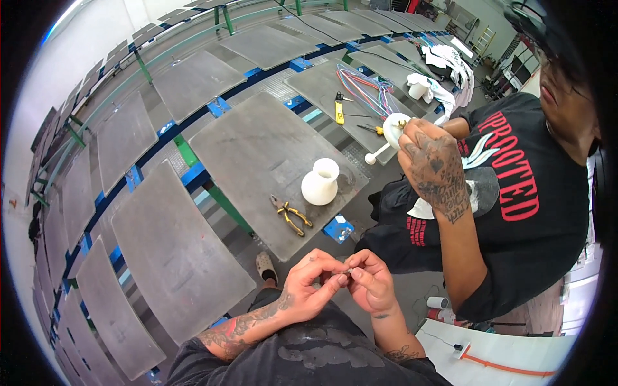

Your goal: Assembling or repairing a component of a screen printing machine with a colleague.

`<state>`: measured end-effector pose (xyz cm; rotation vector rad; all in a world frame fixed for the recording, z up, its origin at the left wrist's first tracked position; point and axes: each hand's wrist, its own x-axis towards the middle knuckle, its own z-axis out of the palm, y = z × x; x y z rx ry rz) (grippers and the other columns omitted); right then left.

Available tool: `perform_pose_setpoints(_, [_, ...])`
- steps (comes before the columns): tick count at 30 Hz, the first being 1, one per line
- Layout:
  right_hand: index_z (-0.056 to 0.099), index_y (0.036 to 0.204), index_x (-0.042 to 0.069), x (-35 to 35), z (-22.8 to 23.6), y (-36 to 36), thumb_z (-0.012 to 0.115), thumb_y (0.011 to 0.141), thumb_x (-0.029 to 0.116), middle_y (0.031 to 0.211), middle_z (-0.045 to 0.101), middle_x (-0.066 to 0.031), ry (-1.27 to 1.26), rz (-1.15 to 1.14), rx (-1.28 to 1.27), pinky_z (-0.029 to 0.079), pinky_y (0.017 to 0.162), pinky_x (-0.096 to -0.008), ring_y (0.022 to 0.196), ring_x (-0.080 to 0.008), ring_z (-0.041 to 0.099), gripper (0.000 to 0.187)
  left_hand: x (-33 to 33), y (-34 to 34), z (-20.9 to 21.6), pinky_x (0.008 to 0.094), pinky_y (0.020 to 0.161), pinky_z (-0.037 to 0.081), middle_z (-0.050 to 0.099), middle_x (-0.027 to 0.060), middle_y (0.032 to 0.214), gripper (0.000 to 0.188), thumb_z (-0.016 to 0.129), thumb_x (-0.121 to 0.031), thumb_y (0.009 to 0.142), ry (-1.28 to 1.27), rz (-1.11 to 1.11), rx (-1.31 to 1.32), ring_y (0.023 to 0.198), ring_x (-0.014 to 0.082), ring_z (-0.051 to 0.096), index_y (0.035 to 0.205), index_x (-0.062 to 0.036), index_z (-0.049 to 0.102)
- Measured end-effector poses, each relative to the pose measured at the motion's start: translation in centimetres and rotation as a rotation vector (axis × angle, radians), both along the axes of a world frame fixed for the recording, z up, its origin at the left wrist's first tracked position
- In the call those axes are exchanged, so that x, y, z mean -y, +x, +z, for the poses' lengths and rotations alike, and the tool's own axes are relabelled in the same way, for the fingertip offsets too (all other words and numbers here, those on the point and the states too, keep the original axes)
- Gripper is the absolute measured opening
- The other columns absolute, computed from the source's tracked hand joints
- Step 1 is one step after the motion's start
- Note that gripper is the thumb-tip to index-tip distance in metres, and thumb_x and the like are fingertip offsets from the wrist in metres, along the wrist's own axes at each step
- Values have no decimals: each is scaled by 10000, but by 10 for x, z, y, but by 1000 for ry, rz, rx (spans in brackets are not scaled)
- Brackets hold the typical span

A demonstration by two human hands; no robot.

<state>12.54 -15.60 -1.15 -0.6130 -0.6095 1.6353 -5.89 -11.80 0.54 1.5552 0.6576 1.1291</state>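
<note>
My left hand (311,283) and my right hand (371,283) meet in front of my chest. Their thumbs and fingers are closed in a pinch around a small dark piece (348,272), mostly hidden and too small to name. Just beyond, on a grey flat board (251,148), stands a white vase-shaped container (319,183) with an open round top. Beside it lie pliers (291,216) with black and yellow handles, jaws pointing away from me. At the right, a co-worker's tattooed hand (432,166) holds a white round part (394,130) with a brass-coloured bit; near it is a white rod with a ball end (371,158).
The co-worker in a black T-shirt (515,193) stands close on my right. On the farther board lie a yellow utility knife (339,110), a yellow-handled tool (371,129) and coloured tubes or wires (367,90). Rows of similar boards on blue supports curve away left.
</note>
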Motion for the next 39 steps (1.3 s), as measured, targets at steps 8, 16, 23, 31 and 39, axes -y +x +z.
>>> perform_pose_setpoints(8, [599, 1135, 16, -9, -1, -9, 612, 1014, 57, 1070, 678, -101, -49, 18, 30, 582, 847, -328, 948, -171, 677, 128, -11, -7, 0, 259, 685, 533, 628, 82, 998, 137, 726, -7, 933, -38, 14, 5, 804, 129, 665, 1069, -1, 711])
perform_pose_setpoints(16, [597, 1095, 23, -36, 1, -13, 634, 1009, 67, 1003, 688, -91, -54, -52, 248, 538, 806, -317, 884, -151, 653, 104, -30, -22, -14, 251, 702, 490, 621, 68, 987, 130, 742, -38, 930, -123, 55, 80, 807, 109, 600, 1052, -5, 709])
perform_pose_setpoints(23, [585, 1050, 8, -59, 40, -12, 632, 1004, 28, 968, 687, -92, 121, -249, 640, 544, 796, -274, 840, -124, 656, 69, -49, -31, -20, 234, 699, 442, 590, 56, 1023, 136, 736, -12, 929, -166, 42, 141, 785, 72, 519, 1056, 6, 691])
perform_pose_setpoints(31, [585, 1053, 8, -59, 49, -5, 628, 1006, 22, 960, 678, -87, 78, -342, 655, 553, 803, -277, 847, -126, 658, 65, -59, -33, -24, 235, 703, 437, 577, 49, 1014, 132, 728, -24, 940, -174, -3, 127, 778, 71, 512, 1062, 7, 688])
perform_pose_setpoints(39, [596, 1051, 8, -43, 33, -7, 628, 1005, 20, 953, 686, -81, 59, -302, 649, 557, 809, -271, 854, -123, 663, 57, -49, -27, -24, 230, 710, 436, 586, 38, 1002, 137, 726, -27, 943, -200, -26, 77, 788, 76, 519, 1077, -1, 711])
